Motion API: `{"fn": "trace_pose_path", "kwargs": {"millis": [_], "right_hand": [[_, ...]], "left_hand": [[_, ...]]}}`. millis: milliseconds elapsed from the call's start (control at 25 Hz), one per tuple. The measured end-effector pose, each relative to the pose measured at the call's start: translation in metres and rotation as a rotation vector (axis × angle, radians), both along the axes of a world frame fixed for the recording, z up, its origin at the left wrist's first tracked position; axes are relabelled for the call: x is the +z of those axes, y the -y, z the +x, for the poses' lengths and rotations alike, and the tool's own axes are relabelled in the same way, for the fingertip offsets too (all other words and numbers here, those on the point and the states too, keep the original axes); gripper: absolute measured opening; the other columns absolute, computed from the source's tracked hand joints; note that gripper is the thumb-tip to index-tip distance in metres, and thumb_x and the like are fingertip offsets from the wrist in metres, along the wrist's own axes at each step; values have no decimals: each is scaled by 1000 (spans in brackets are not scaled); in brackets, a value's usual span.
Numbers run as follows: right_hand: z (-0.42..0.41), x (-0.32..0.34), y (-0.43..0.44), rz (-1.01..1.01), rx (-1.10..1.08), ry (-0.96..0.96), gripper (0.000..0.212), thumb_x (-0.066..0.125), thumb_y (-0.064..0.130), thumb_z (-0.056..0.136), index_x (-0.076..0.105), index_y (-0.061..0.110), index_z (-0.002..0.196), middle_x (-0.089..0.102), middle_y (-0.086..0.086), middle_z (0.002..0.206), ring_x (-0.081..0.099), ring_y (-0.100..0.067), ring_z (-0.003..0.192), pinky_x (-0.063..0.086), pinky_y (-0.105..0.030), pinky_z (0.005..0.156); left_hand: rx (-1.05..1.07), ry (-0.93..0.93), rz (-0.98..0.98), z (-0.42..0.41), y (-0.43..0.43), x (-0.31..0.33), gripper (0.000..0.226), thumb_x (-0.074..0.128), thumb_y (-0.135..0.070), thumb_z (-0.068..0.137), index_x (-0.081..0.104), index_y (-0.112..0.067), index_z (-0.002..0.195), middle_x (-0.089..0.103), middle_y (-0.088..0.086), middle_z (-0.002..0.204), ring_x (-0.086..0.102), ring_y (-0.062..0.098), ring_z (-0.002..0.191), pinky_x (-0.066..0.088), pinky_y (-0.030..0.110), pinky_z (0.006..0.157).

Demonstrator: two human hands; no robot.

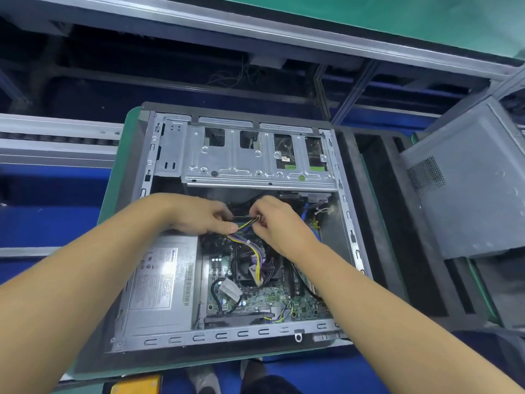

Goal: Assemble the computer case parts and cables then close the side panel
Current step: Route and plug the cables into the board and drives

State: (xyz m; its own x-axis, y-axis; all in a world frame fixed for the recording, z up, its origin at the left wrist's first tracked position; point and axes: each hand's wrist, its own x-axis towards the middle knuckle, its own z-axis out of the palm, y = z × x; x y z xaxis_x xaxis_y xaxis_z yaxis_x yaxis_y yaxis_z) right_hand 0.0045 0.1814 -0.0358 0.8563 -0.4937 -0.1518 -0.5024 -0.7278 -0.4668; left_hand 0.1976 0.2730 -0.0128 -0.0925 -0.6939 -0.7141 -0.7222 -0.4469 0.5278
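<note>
**Cable stage, panel off: where this could've gone sideways**

Our two bare forearms came in from the bottom edge, closest to the lens, and met over the middle of the open grey steel computer case, which lay on its side on a green work mat. Our left hand had its fingers curled, pinching the yellow, purple and black wire bundle just short of its end. Our right hand was pinched on the small black plug at the tip of that bundle. The hands were nearly touching, just below the silver stamped-metal drive cage. The bundle looped down past the black CPU fan over the green motherboard, with the boxy silver power supply to the left.

We couldn't tell which socket the plug was meant for, since our fingers covered that spot.

Stuff that looked risky to us:
- Pushing the plug in crooked or flipped, because we were working half blind, could have bent pins.
- Tugging on the wires instead of the plug body could have stressed the crimps.
- Slack left draped on the fan might have caught the blades, or got pinched once the lid went on.

The perforated grey metal side panel leaned off to the right, well apart from the case, so closing up looked a long way off.
</note>
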Motion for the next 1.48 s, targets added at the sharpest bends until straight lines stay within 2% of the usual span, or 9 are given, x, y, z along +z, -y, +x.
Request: {"fn": "trace_pose_path", "kwargs": {"millis": [200,320,440,600,840,1000,1160,1320,1480], "right_hand": [[-1,-6,-7,-210,-27,-79,23,61,8,98,64,7,121,58,-8,124,53,-29,112,40,-33,94],[1,-11,-10,-243,-62,-247,26,61,3,95,55,10,119,63,-9,115,55,-30,108,38,-35,90],[5,-4,2,-115,-33,-291,21,58,7,98,53,10,118,68,-12,110,60,-32,98,45,-38,73],[8,-5,11,-109,-18,-288,18,57,6,99,54,8,116,70,-15,108,59,-30,89,39,-34,70],[6,-15,4,-245,-82,-216,36,58,-9,88,56,8,120,65,-11,111,61,-34,104,45,-38,85],[0,-19,-5,-287,-91,-208,28,61,-1,92,63,11,117,55,-7,114,52,-29,106,40,-35,90],[2,-10,-10,-214,-225,-236,35,57,-8,90,57,7,121,54,-11,118,57,-28,106,51,-38,80],[-5,-6,-17,-184,-202,-242,32,54,-7,93,55,9,122,47,-7,122,56,-28,92,40,-33,68],[-5,-6,-17,-229,-227,-241,49,53,-10,92,47,11,135,47,-7,129,51,-24,112,37,-28,75]], "left_hand": [[5,-6,-13,3,3,-5,38,41,-40,103,67,-18,122,61,-2,132,53,18,124,34,38,113],[-37,21,-26,-3,14,-6,35,39,-26,104,67,-10,117,63,2,125,57,19,111,45,29,98],[-15,101,-25,-6,21,-10,30,37,-28,100,59,-14,85,57,5,89,46,21,77,36,30,69],[-24,175,-40,-11,28,-14,31,32,-25,101,44,-16,73,57,8,89,46,22,76,38,36,72],[-14,193,-104,-8,23,-24,31,38,-21,103,61,-2,94,63,19,112,53,25,88,38,21,67],[2,153,-107,-1,14,-26,44,42,-42,102,67,-10,117,64,10,125,57,24,116,41,30,101],[17,192,-136,-5,18,-24,53,33,-50,103,61,-12,127,60,10,130,54,24,118,37,26,94],[-13,260,-120,-17,27,-19,45,27,-38,107,52,-12,134,50,11,143,48,29,128,35,33,102],[-49,291,-114,-30,39,-14,41,32,-27,104,44,-18,143,48,8,146,53,26,114,40,33,98]]}}
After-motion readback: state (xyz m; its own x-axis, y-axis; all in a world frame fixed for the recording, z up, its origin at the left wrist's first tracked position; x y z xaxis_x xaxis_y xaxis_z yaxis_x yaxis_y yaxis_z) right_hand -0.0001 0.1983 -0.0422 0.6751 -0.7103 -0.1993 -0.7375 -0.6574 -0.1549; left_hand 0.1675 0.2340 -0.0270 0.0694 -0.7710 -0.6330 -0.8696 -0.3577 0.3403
